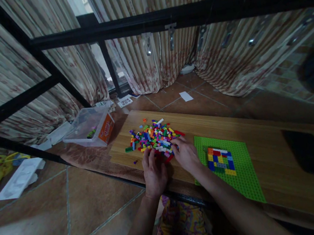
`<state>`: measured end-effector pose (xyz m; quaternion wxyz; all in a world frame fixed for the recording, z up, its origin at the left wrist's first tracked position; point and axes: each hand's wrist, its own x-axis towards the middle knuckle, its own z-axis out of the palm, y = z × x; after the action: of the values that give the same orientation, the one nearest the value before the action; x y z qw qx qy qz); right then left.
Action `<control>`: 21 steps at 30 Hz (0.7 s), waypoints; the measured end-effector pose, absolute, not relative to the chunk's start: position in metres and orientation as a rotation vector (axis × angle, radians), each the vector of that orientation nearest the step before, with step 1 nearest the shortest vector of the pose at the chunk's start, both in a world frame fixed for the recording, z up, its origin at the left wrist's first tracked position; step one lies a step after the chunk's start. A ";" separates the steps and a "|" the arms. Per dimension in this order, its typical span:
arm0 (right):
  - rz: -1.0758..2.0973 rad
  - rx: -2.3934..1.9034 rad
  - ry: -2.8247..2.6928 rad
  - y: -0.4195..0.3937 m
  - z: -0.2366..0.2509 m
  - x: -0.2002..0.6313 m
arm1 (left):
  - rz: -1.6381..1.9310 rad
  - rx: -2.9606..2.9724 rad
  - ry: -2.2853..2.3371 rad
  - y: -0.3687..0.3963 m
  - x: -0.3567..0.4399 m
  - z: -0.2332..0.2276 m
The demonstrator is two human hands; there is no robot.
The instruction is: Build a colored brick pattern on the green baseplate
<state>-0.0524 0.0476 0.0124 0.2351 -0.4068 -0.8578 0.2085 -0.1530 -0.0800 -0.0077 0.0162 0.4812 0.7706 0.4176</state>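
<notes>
A heap of small coloured bricks lies on the wooden table. My left hand rests palm down at the near edge of the heap, fingers among the bricks. My right hand lies beside it, fingertips touching the heap's right side. Whether either hand holds a brick is hidden under the fingers. To the right lies a green baseplate with a patch of coloured bricks pressed onto it.
A clear plastic box with an orange label sits on the floor left of the table. A dark flat pad lies at the table's right. Black metal bars cross overhead. Curtains hang behind; papers and white packaging litter the tiled floor.
</notes>
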 end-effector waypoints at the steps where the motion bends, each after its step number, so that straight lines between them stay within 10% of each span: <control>1: 0.544 -1.133 -2.366 0.050 0.012 -0.056 | 1.302 1.500 2.412 -0.081 -0.154 -0.007; 21: 1.356 -1.164 -1.565 0.009 0.023 0.026 | 1.348 1.410 2.518 -0.067 -0.213 -0.007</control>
<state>0.0263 0.0091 0.0233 0.3738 -0.4545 -0.6110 0.5295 -0.2126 -0.0666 -0.0071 -0.0217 0.4425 0.7904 0.4230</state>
